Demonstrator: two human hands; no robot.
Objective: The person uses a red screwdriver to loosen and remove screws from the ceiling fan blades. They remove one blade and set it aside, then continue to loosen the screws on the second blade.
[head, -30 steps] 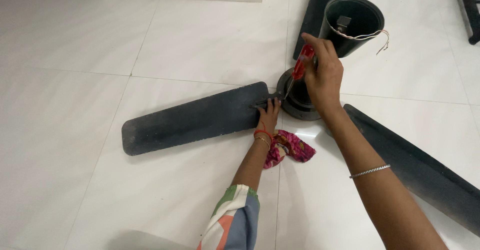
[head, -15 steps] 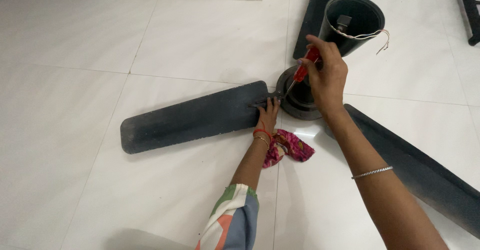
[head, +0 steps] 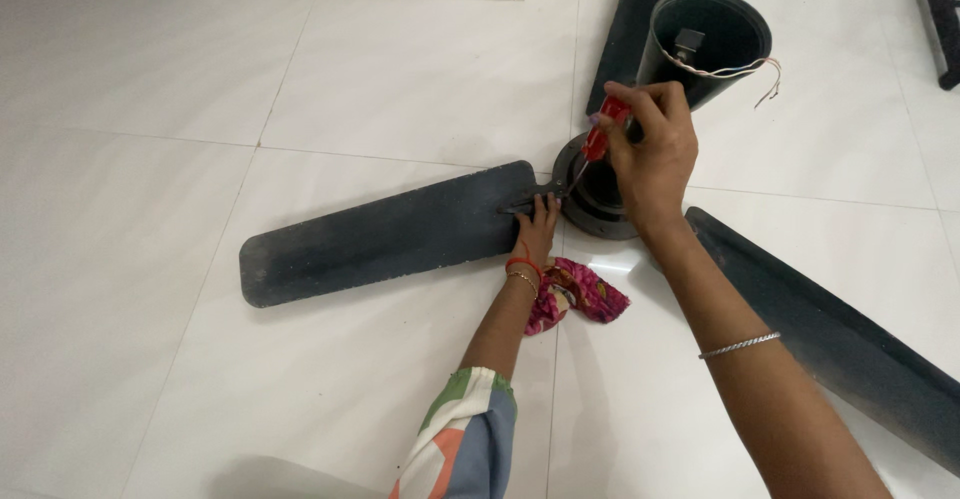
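Note:
A black ceiling fan lies on the white tiled floor. Its motor hub [head: 590, 204] is in the middle and one blade [head: 385, 234] points left. My right hand [head: 655, 154] grips a red-handled screwdriver [head: 603, 129], with the metal tip down at the bracket where that blade meets the hub. A smaller arm in a multicoloured sleeve [head: 465, 429], seemingly another person's, reaches in from the bottom. Its hand [head: 538, 227] rests on the blade's inner end beside the tip. My left hand is out of sight.
A second blade [head: 830, 339] runs to the lower right and a third [head: 630, 19] points away. A black cup-shaped canopy [head: 705, 44] with loose wires stands behind the hub. A pink patterned cloth [head: 580, 291] lies by the smaller wrist. A dark furniture leg [head: 940, 19] is at top right.
My right hand has shifted a little with the screwdriver at the hub, the handle tilting slightly. The smaller hand stays on the blade, and the fan has not moved.

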